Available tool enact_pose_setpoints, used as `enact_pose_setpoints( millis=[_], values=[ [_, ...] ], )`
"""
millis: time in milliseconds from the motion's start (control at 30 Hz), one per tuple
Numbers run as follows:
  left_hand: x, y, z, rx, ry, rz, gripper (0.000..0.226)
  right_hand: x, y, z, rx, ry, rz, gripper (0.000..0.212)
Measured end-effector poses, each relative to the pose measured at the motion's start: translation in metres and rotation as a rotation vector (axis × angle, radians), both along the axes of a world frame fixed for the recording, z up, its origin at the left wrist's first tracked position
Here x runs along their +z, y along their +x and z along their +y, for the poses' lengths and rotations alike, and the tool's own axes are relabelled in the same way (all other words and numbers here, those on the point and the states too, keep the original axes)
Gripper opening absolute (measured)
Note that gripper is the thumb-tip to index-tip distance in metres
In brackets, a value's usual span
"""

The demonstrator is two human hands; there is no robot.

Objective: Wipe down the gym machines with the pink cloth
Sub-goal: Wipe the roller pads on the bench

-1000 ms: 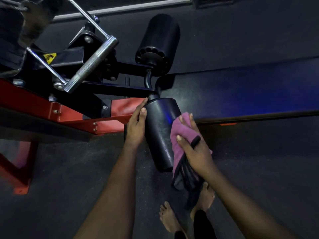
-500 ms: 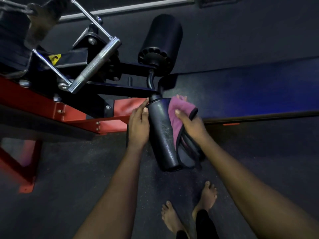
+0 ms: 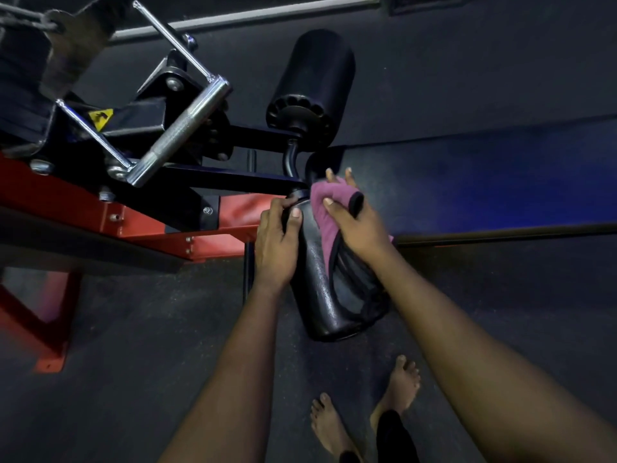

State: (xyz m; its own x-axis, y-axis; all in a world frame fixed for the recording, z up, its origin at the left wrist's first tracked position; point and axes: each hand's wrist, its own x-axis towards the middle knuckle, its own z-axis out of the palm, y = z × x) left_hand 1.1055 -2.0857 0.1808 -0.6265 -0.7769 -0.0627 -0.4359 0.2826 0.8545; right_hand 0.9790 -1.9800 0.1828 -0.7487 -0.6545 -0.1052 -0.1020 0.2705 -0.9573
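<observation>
Right hand (image 3: 362, 230), fingers (image 3: 348, 173): wrapped in a folded pink cloth with black trim (image 3: 325, 217), tips poking past its far edge, thumb pinning it down.
Cloth position: pressed to the upper end of the black vinyl padded roller (image 3: 317, 295), tail draped down the right side.
Left hand (image 3: 275, 245), fingers (image 3: 283, 203): curled round the roller's neck, thumb on its face.
Best handled with firm, full-length strokes, turning the pad to expose the hidden side.
Alongside: red steel frame (image 3: 150, 225).
</observation>
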Motion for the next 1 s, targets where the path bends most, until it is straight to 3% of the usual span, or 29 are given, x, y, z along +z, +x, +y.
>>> enact_pose_setpoints(
  millis=[67,167,300,367,433,500,567,633,767,833,933,1000],
  values=[
    [-0.001,0.0,-0.002,-0.005,0.01,0.008,0.03,-0.007,0.004,0.009,-0.003,-0.002,-0.076,0.067],
    [-0.001,0.0,-0.004,-0.009,0.02,0.027,0.03,0.001,0.04,0.052,-0.042,0.008,-0.073,0.053],
    [-0.004,0.002,-0.004,-0.022,0.054,0.024,0.031,0.023,0.074,0.074,0.061,0.274,0.313,0.063],
    [-0.006,0.004,-0.005,-0.04,0.054,0.039,0.036,0.029,0.062,0.051,0.06,0.331,0.404,0.069],
    [-0.006,0.002,-0.008,-0.049,0.039,0.043,0.042,0.01,0.033,0.017,0.056,0.254,0.295,0.071],
    [-0.007,0.001,-0.009,-0.065,0.048,0.034,0.043,-0.011,-0.006,-0.013,-0.059,0.171,-0.005,0.079],
    [-0.008,0.001,-0.01,-0.074,0.063,0.03,0.042,-0.02,-0.025,-0.02,-0.182,0.117,-0.367,0.056],
    [-0.007,0.001,-0.01,-0.067,0.066,0.028,0.04,-0.024,-0.02,-0.007,-0.178,0.082,-0.496,0.037],
    [-0.006,0.001,-0.006,-0.066,0.071,0.021,0.042,-0.005,0.034,0.061,-0.174,0.077,-0.38,0.068],
    [-0.006,0.001,-0.006,-0.062,0.065,0.023,0.042,0.004,0.069,0.088,-0.121,0.099,-0.164,0.071],
    [-0.008,0.001,-0.007,-0.064,0.058,0.025,0.041,0.026,0.089,0.095,-0.022,0.355,0.185,0.064],
    [-0.009,0.002,-0.009,-0.062,0.033,0.019,0.044,0.015,0.076,0.082,-0.086,0.418,0.101,0.066]
  ],
)
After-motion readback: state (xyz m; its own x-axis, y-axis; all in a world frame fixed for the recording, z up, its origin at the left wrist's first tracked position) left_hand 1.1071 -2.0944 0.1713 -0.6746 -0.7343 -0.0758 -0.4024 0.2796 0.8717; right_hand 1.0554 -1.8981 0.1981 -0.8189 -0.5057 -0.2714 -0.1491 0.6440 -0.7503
